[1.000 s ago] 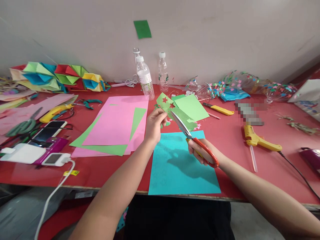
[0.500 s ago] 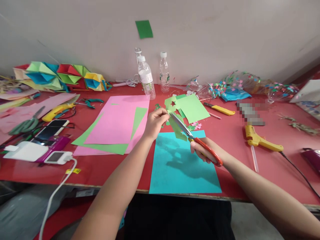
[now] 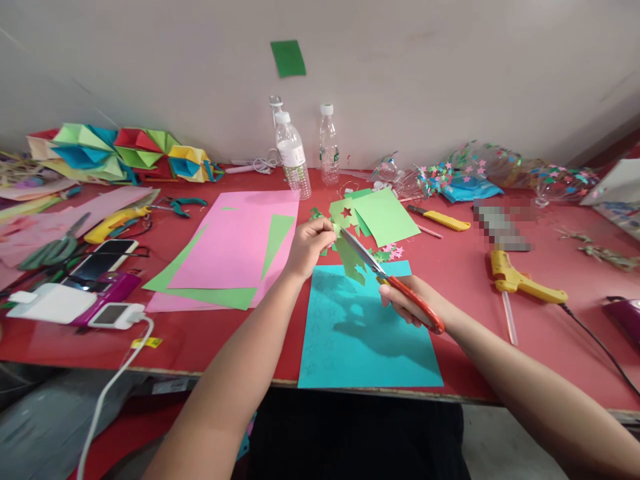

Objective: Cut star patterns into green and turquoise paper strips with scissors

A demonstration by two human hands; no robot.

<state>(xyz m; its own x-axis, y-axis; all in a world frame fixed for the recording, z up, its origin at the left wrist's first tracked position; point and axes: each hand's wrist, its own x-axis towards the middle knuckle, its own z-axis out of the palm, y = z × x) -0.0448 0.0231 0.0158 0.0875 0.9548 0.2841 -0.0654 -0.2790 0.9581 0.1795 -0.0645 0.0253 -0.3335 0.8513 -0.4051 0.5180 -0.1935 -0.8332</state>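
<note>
My left hand [image 3: 309,245] pinches a scrap of green paper [image 3: 349,252] with star-shaped holes, held above the red table [image 3: 450,280]. My right hand [image 3: 407,301] grips orange-handled scissors [image 3: 385,277], whose blades reach up to the green scrap close to my left fingers. A turquoise sheet [image 3: 365,330] lies flat under both hands at the table's front edge. Small cut stars [image 3: 393,251] lie just beyond it.
Pink and green sheets [image 3: 233,250] lie left; a green sheet [image 3: 385,217] beyond. Two water bottles [image 3: 293,157] stand at the back. A yellow glue gun [image 3: 525,283] and cutter [image 3: 440,219] lie right. Phones and a white charger [image 3: 80,293] sit left, by folded paper shapes [image 3: 115,152].
The green scrap has been turned and lowered so it hangs beneath the scissor blades. The scissors shifted slightly with it. The camera view drifted a little.
</note>
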